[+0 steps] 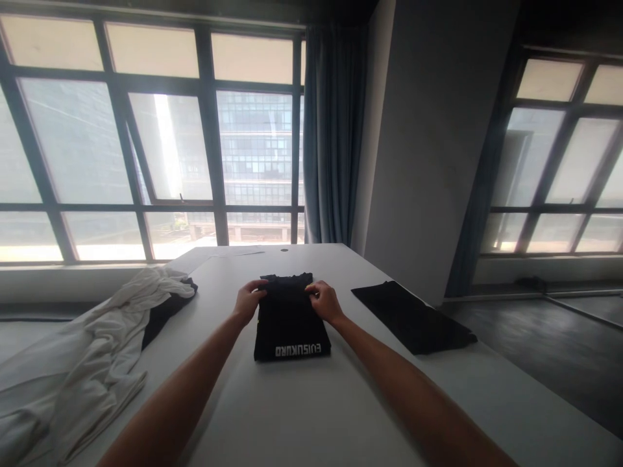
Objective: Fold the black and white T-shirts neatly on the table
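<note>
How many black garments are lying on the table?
3: a folded one under both hands, a flat one at the right, and one partly hidden under the white clothes; more may be hidden.

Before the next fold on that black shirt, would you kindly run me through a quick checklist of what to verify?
1. Left hand grips the far left edge of the folded black shirt: ok.
2. Right hand grips the far right edge: ok.
3. Shirt lies flat on the white table, sides roughly straight: ok.
4. Table bare on the near side of the shirt: ok.
5. Other black garment lies apart, to the right: ok.
6. Heap of white cloth stays clear on the left: ok.
7. Layers underneath even: cannot tell.
</note>
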Tool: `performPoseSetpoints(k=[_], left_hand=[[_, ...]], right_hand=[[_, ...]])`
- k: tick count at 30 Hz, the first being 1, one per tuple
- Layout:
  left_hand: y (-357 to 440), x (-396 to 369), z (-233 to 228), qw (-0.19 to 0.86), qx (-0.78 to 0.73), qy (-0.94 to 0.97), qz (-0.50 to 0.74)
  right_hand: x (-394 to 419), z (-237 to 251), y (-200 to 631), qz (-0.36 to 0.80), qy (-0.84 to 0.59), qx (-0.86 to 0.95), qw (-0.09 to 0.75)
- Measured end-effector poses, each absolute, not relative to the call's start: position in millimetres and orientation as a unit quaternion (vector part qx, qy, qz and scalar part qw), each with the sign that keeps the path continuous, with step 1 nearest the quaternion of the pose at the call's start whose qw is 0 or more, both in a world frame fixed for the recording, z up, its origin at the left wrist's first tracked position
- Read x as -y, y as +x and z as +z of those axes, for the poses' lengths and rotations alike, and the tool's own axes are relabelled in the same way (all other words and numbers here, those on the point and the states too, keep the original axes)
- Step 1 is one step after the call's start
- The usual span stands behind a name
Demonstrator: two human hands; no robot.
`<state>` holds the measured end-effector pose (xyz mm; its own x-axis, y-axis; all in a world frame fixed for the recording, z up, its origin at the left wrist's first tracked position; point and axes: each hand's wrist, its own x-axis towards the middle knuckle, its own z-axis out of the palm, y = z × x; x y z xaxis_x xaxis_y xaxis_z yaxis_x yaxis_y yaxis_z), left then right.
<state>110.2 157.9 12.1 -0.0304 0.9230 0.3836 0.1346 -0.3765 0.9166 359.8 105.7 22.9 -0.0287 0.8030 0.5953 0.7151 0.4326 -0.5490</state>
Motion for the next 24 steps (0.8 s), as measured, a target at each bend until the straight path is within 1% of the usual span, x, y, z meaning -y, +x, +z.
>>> performPoseSetpoints(k=[2,5,7,9,11,14,17,20,24], left_hand=[[109,-158,10,0.301,-0.483,0.63,0.529],[114,-145,1,0.221,-0.507,0.674,0.49],[124,-129,-7,0.154,-0.49,0.745,0.426],[136,-112,-15,0.105,-0.461,0.816,0.333],[146,-98,-22,0.096,-0.444,0.856,0.248],[146,-92,-27,0.097,-0.46,0.87,0.149],[128,-100,-26,0.087,-0.505,0.852,0.101],[109,-110,-22,0.074,-0.537,0.836,0.079],[90,-115,-23,0.08,-0.541,0.833,0.087]], right_hand=[[-104,20,359,0.027,-0.546,0.731,0.41],[-95,13,354,0.019,-0.58,0.755,0.305],[-86,10,348,0.012,-0.578,0.772,0.263],[-78,6,340,0.009,-0.551,0.801,0.236],[-71,2,332,0.028,-0.534,0.824,0.187],[-68,-5,328,0.085,-0.555,0.821,0.107],[-67,-8,334,0.115,-0.594,0.792,0.079],[-67,-7,347,0.117,-0.63,0.765,0.066],[-63,-7,370,0.105,-0.64,0.757,0.078]])
